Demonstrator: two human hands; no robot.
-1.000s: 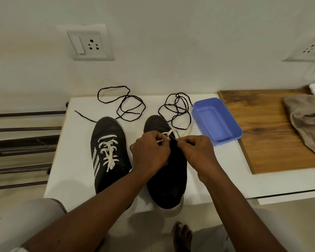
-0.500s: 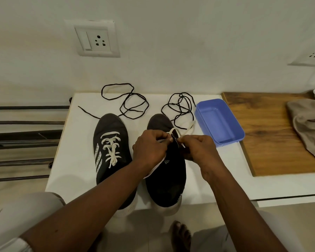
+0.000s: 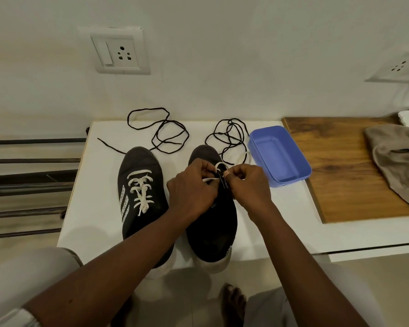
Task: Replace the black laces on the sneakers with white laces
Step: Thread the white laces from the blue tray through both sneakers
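white table point(image 3: 92, 208): under right sneaker point(image 3: 213, 227) | left sneaker point(image 3: 139, 166): just left of right sneaker, laced white | blue tray point(image 3: 279, 156): right of its toe | left hand point(image 3: 191, 187), right hand point(image 3: 248, 185): above its tongue, fingers curled, pinch the white lace point(image 3: 219, 164) at the eyelets | black laces point(image 3: 230, 135): loose behind its toe

Sneakers point(image 3: 139, 162) abreast on table point(image 3: 99, 208); loose laces point(image 3: 169, 135) behind; tub point(image 3: 291, 181) rightward, maybe touching laces.
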